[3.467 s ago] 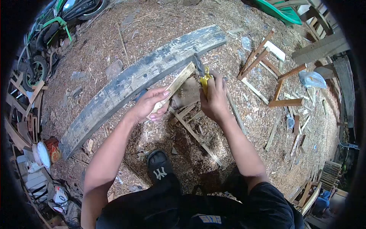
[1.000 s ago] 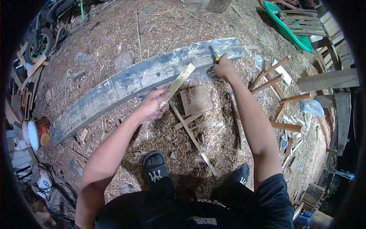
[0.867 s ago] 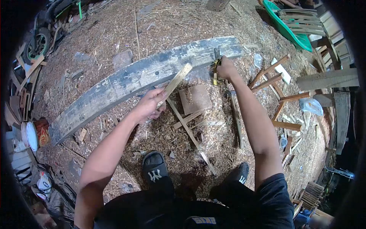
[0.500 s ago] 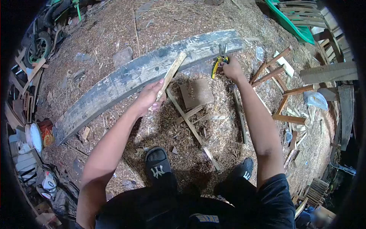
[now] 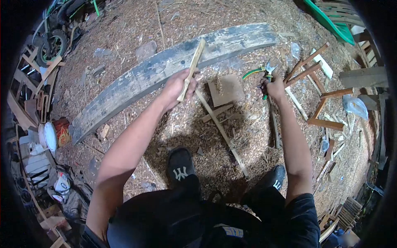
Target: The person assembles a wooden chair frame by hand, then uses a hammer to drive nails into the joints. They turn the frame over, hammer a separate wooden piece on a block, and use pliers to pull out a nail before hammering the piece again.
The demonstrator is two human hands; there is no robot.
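Note:
My left hand [image 5: 178,87] is closed around a short wooden strip [image 5: 196,60], which points up and slightly right, its far end in front of the long plank. In my right hand [image 5: 274,87] is a pair of pliers [image 5: 269,68] with yellow-and-green handles. Its metal jaws point up, and one handle sticks out to the left of my fingers. The two hands are apart, with a square wooden block [image 5: 227,91] lying on the ground between them. A long thin wooden strip [image 5: 221,128] lies below my left hand.
A long weathered plank [image 5: 165,66] curves across the ground ahead. Wooden frame pieces [image 5: 318,82] stand at the right, near a plastic bag [image 5: 355,106]. Wood chips cover the floor. At left are a paint can [image 5: 62,132] and a wheel [image 5: 53,47]; a green tray-like object [image 5: 331,22] is at upper right.
The pliers have turned in my right hand, one handle now swinging out left. The wooden strip in my left hand stands steeper. The whole view has shifted slightly.

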